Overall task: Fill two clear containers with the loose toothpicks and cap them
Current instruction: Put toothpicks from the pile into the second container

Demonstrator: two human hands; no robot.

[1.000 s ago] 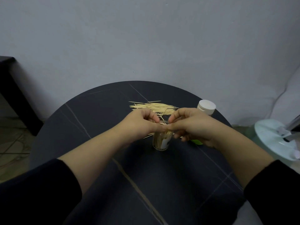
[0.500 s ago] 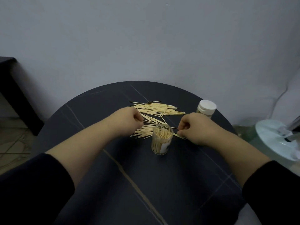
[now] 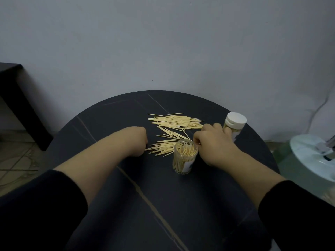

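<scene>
An open clear container [image 3: 184,157], packed with upright toothpicks, stands on the round dark table [image 3: 163,205]. A second container [image 3: 235,124] with a white cap stands at the back right. Loose toothpicks lie in a far pile [image 3: 175,120] and a nearer bunch [image 3: 164,146]. My left hand [image 3: 136,142] rests knuckles-up at the left end of the nearer bunch, its fingers curled under and hidden. My right hand [image 3: 213,144] sits just right of the open container, fingers curled, with a toothpick end showing at its thumb.
A pale round appliance base [image 3: 311,156] stands off the table at the right. A dark piece of furniture [image 3: 16,98] stands at the far left. A grey wall rises just behind the table.
One second ago both hands met over the open container. They have since parted and dropped to the table on either side of the nearer toothpick bunch.
</scene>
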